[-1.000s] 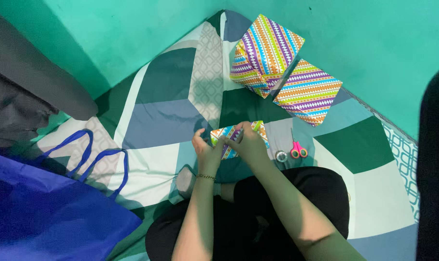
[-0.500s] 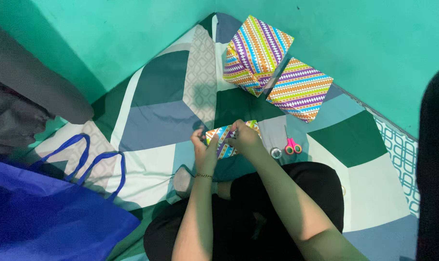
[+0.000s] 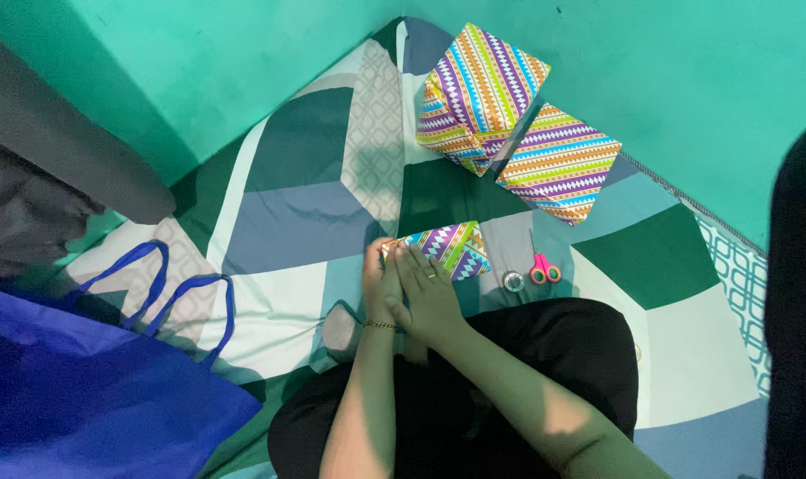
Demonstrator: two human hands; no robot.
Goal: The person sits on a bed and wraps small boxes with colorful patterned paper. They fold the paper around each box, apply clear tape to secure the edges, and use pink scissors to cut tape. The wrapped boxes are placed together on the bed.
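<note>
- Head view: the left hand (image 3: 381, 282) and the right hand (image 3: 431, 297) meet over the near end of a small wrapped box (image 3: 447, 248) in zigzag-striped paper, which lies on the patchwork bedsheet (image 3: 288, 222) just ahead of the person's crossed legs, well in from the sheet's far corner.
- The right hand lies flat, fingers spread, pressing on the box's left end (a ring shows on one finger); it is not curled around anything.
- The left hand's grip is pinched at the same end of the paper, thumb and fingertips together, though how much it actually clasps I cannot tell.
- The box looks light and stiff under thin, slick, easily creased paper; it is best taken by its long sides, clear of the folded end.
- Just right of the box lie a tape roll (image 3: 513, 281) and pink-handled scissors (image 3: 542, 269), near each other.
- Two larger wrapped boxes (image 3: 509, 124) rest touching toward the sheet's far corner, against the green wall.
- A blue bag (image 3: 84, 390) sits at the sheet's near-left edge.
</note>
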